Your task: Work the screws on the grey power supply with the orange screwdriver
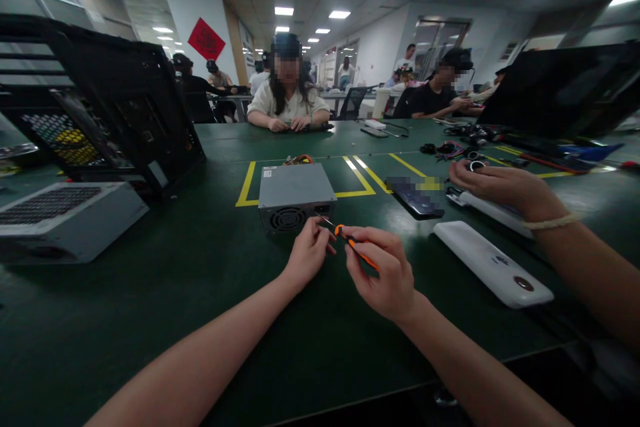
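Observation:
A grey computer power supply [297, 185] lies on the green table in front of me, its round fan grille facing me and coloured cables behind it. My right hand [383, 270] is closed around the orange and black handle of a screwdriver [357, 247], whose thin shaft points up and left toward the power supply's front face. Close by the shaft and the power supply's lower right corner, my left hand [313, 250] has its fingers curled together. Whatever may be between those fingers is hidden.
A black computer case [100, 100] and another power supply [70, 220] stand at left. On the right are a phone [415, 197], a white power bank [493, 263], cables [450, 150] and a neighbour's hand [500, 187]. Across the table sits a person [287, 97].

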`<action>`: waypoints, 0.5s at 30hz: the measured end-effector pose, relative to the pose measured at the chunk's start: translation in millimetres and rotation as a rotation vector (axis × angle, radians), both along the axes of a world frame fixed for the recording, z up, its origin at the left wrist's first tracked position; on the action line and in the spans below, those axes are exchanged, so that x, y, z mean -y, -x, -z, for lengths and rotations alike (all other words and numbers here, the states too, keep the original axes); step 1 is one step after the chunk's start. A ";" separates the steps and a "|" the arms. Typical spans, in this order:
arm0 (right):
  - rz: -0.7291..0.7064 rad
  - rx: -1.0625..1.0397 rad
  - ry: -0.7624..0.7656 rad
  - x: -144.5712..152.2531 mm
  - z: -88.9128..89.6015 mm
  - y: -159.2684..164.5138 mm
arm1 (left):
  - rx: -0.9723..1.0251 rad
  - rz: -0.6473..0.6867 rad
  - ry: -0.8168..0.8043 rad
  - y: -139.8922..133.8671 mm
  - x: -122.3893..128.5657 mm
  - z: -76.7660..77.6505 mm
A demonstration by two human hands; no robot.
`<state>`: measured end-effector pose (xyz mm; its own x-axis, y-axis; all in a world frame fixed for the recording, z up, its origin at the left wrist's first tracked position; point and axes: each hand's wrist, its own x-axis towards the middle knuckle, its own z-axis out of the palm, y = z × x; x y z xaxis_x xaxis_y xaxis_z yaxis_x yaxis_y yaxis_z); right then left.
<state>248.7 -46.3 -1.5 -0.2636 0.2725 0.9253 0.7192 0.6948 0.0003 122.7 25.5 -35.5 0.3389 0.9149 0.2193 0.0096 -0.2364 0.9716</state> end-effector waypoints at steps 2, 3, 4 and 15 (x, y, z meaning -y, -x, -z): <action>-0.006 0.008 0.023 -1.6 3.6 1.6 | 0.057 -0.055 0.075 0.3 -1.4 -2.1; -0.006 0.008 0.027 -2.4 4.8 2.2 | 0.084 -0.075 0.101 0.6 -1.8 -3.0; -0.004 0.011 0.026 -3.0 5.7 2.8 | 0.109 -0.085 0.119 0.9 -2.1 -3.8; 0.028 0.046 0.035 -9.4 9.7 5.0 | 0.194 -0.085 0.163 2.3 0.9 -7.2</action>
